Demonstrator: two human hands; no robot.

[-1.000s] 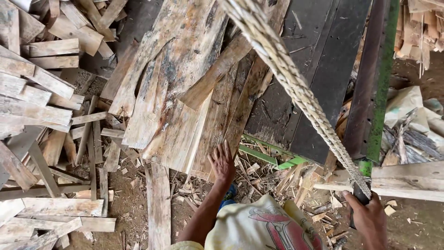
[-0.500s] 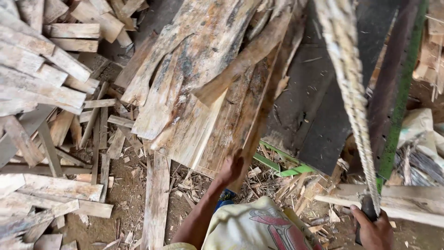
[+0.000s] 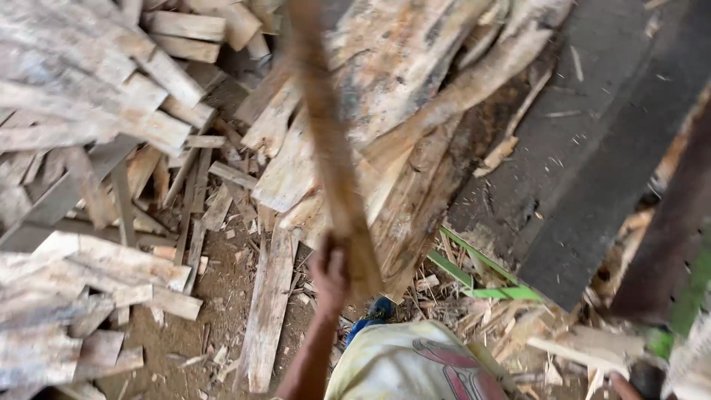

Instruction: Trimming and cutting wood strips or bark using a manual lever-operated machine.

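**Left hand lifts a wood slat over the scrap pile**

The left hand (image 3: 329,275) is closed around a long wood slat (image 3: 326,141), blurred, its long axis running from the hand toward 11 o'clock. The right hand (image 3: 626,385) barely shows at 4 o'clock; its grip cannot be told. Leaning planks (image 3: 400,111) stand behind, loose offcuts (image 3: 89,148) at 9 o'clock. Half a second earlier the left hand was empty.

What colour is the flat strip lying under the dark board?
Bright green strip, seen in the head view.
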